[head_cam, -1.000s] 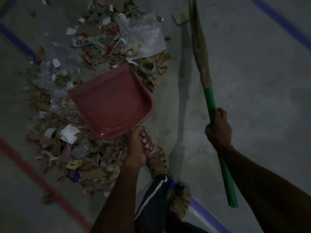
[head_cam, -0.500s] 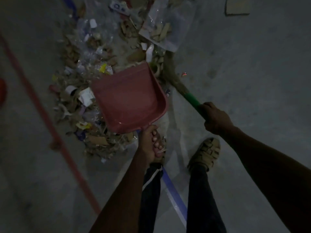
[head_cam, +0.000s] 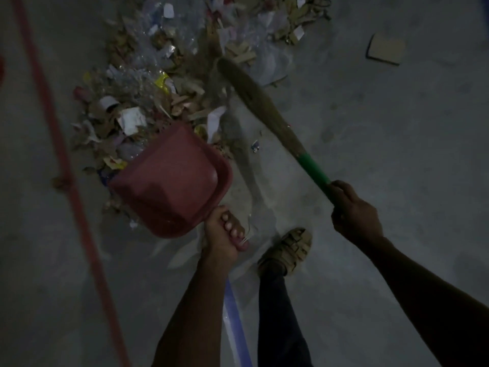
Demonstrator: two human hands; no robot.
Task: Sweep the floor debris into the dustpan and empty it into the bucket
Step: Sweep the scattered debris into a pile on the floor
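Debris (head_cam: pixel 164 83) lay heaped on floor beyond empty dustpan (head_cam: pixel 172 181). Left hand (head_cam: pixel 222 237) gripped its handle; right hand (head_cam: pixel 354 210) gripped broom (head_cam: pixel 264 107). Risk: dustpan lip looked raised, so scraps might slide underneath; light plastic could scatter.

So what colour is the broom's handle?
Green; the broom handle shows clearly in the head view.
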